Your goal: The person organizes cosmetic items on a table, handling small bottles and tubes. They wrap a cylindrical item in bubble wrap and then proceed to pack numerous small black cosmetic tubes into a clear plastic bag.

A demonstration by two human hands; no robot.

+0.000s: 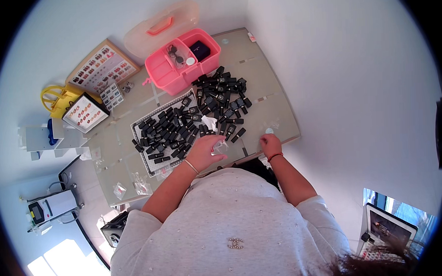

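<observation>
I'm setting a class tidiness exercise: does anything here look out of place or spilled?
Small black oblong bottles lie jumbled: many on the rectangular white mat with dark patterned border, others loose on the pale grey table beside it, pointing every way. A crumpled white piece, perhaps tissue, lies among them. No liquid spill shows.

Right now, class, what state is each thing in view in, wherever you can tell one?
Left hand: curved around a clear plastic piece, grip unclear
Right hand: fingers curled in
Pink case: open
Case lid: raised
Black bottles: mostly lying down, jumbled
White tissue or cloth: crumpled
Yellow bag: handle up
Swatch board: propped up
</observation>
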